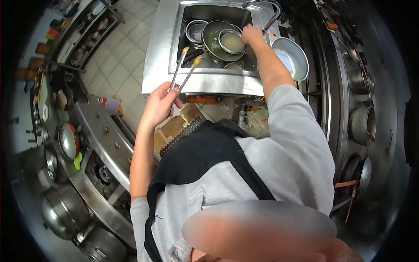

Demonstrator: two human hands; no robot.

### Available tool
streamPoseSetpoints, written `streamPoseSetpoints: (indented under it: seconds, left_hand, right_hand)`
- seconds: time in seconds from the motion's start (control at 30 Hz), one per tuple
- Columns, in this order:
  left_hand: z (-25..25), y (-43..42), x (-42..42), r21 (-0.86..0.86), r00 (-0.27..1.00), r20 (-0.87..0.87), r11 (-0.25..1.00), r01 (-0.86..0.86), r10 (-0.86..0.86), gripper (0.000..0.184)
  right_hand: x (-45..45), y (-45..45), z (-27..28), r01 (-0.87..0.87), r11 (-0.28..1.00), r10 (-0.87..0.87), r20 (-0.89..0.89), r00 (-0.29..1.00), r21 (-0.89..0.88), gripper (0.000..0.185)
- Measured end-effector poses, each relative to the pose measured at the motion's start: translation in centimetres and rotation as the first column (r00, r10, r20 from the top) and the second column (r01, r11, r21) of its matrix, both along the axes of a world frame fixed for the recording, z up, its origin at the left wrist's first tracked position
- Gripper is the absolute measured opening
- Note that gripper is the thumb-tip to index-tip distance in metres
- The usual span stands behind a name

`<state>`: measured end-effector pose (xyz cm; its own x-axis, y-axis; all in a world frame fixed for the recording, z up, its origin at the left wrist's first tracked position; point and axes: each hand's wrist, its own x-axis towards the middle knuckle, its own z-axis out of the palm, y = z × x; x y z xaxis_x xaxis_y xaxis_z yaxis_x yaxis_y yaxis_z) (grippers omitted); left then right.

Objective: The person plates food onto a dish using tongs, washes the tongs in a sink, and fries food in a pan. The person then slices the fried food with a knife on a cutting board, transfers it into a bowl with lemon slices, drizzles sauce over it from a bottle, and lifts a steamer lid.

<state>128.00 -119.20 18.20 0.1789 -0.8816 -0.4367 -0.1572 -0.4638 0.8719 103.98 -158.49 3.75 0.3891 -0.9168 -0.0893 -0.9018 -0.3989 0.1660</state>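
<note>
The left hand (162,104) is closed around the long, silver metal tongs with yellow tips (177,69), whose two arms stand apart, with the tips up by the front edge of the square, silver metal sink (159,52). The right hand (251,35) is across the sink, under the curved, shiny metal tap (278,11), just beside the small, round metal bowl of cloudy water (221,42); its fingers are hard to see from here, so I can't tell if it grips anything. The small bowl sits inside the wide, round, dark pan (207,36). A bump from the right hand could tip the bowl and spill its water, because it may not sit flat. Wet fingers could let the tongs slip, and the tips could catch on the thick, black handle (193,56) close by. The stacked, round metal bowls (188,31) at the back left crowd the pan, so a push might make them bang together. On the right, the big, round, silver pot (303,61) with a pale blue thing (284,61) in it stands near the right arm, and an elbow could knock it. Flat, brown cardboard (174,131) and a crinkly, clear plastic bag (256,120) lie low down near the person, where feet could trip.
</note>
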Motion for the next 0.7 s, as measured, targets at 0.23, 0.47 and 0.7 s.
streamPoseSetpoints:
  seconds: [0.23, 0.47, 0.7]
  left_hand:
    - [-6.6, -17.7, 3.1, -0.003, 0.978, -0.002, 0.978, 0.208, -0.209, 0.026]
    - [-13.4, -28.9, 1.8, 0.02, 0.951, 0.001, 0.951, 0.308, -0.308, 0.03]
    - [-14.2, -28.3, 2.1, 0.119, 0.822, 0.306, 0.876, 0.468, -0.481, 0.037]
  right_hand:
    - [3.6, -0.5, -0.8, 0.149, 0.972, -0.231, 0.611, 0.757, 0.183, 0.036]
    - [11.0, 3.6, -6.2, -0.138, 0.604, -0.785, 0.557, -0.271, 0.785, 0.024]
    - [9.1, 2.7, -8.5, -0.11, 0.415, -0.89, 0.378, -0.255, 0.903, 0.02]
